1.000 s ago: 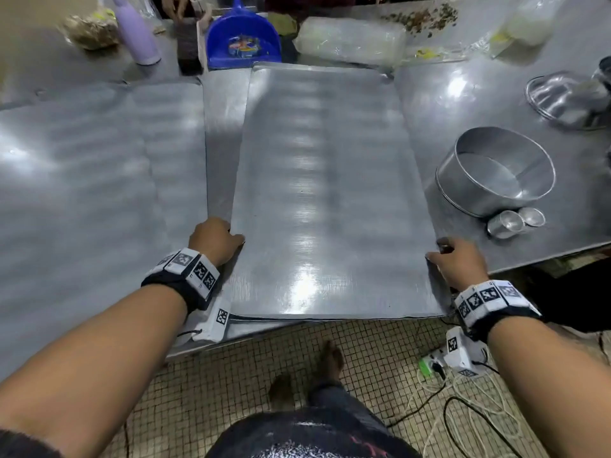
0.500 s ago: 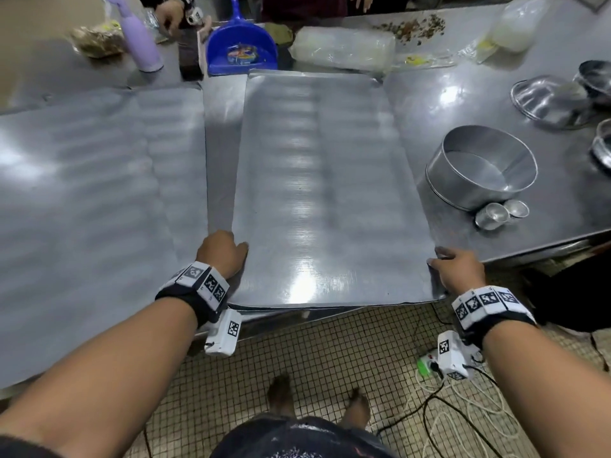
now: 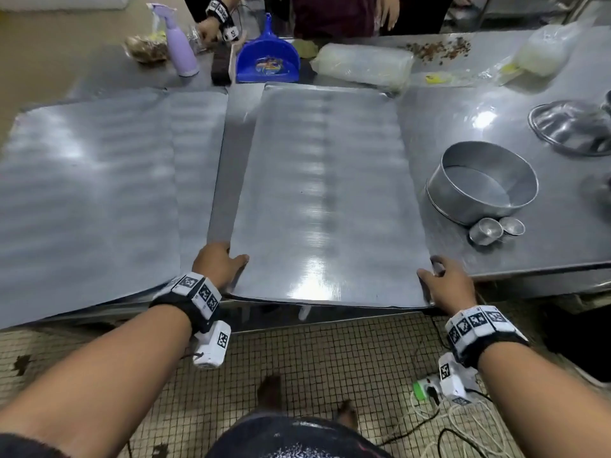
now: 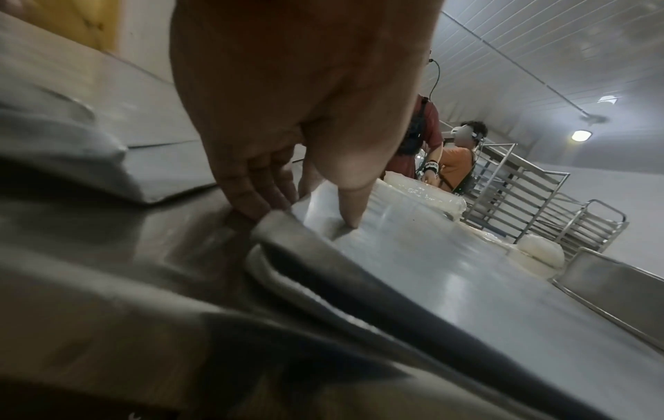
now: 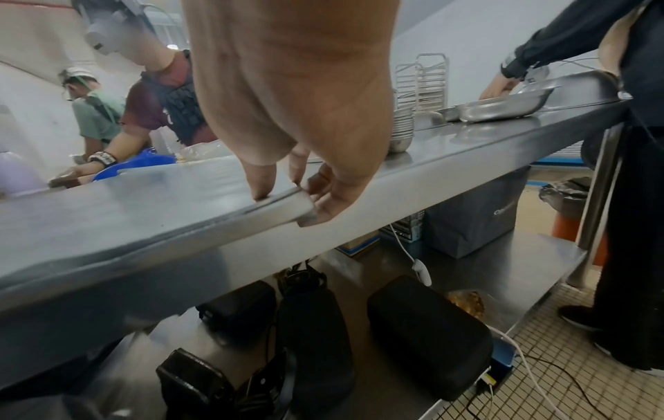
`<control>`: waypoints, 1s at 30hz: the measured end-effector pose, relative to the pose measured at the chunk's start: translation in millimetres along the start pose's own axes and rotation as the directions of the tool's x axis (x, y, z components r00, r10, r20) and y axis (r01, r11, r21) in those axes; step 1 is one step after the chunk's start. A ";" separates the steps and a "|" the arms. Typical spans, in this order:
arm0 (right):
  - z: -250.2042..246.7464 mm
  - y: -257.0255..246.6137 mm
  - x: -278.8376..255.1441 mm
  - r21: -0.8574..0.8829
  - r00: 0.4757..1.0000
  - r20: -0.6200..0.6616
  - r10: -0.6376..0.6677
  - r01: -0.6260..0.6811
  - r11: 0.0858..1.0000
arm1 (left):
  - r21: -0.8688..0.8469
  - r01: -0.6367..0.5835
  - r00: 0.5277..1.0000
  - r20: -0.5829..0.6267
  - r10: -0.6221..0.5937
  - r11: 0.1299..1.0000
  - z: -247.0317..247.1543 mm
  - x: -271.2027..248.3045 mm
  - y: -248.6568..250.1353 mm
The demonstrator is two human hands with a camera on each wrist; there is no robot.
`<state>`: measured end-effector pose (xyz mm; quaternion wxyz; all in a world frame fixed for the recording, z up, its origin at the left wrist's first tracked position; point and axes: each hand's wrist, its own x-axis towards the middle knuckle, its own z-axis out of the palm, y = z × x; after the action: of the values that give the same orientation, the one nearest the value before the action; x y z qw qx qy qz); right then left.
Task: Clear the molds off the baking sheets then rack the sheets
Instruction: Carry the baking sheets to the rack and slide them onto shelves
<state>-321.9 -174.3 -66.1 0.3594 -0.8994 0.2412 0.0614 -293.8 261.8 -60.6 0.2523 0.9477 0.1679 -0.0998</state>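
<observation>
A bare metal baking sheet lies on the steel table with its near edge sticking out past the table's front. My left hand grips its near left corner, thumb on top and fingers under the rim. My right hand grips the near right corner, thumb on top and fingers curled beneath. A second, larger baking sheet lies to the left. A round cake mold and two small cup molds stand on the table to the right of the held sheet.
A blue dustpan, a purple spray bottle and plastic bags line the far side, where other people work. Metal bowls sit far right. A tray rack stands behind the table. Bags and cables lie underneath.
The sheet has slid toward me, so its near edge now overhangs the table front more. Both hands kept hold of its near corners and came back with it.
</observation>
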 end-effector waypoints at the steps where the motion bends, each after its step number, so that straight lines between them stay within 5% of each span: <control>1: -0.3 1.6 -0.1 0.001 1.000 0.000 -0.016 0.016 1.000 | -0.017 0.021 1.000 -0.011 -0.021 1.000 0.2 -5.3 -1.3; 9: -5.2 12.9 6.6 -0.029 0.998 0.039 -0.054 0.055 0.998 | -0.179 0.176 0.973 -0.121 -0.199 0.968 17.1 -48.9 0.6; 22: -14.9 45.8 9.4 0.098 0.989 0.098 -0.110 0.101 0.990 | -0.370 0.128 0.977 -0.112 -0.181 0.920 38.4 -84.4 -11.3; 30: -20.0 66.8 11.7 0.256 0.957 0.282 -0.071 -0.004 0.967 | -0.550 0.129 0.982 -0.045 -0.183 0.825 40.2 -104.8 -24.9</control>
<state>-344.9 -234.1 -95.8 0.5039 -0.8313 0.1767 0.1545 -404.0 233.6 -77.3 0.4936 0.8237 0.2782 -0.0228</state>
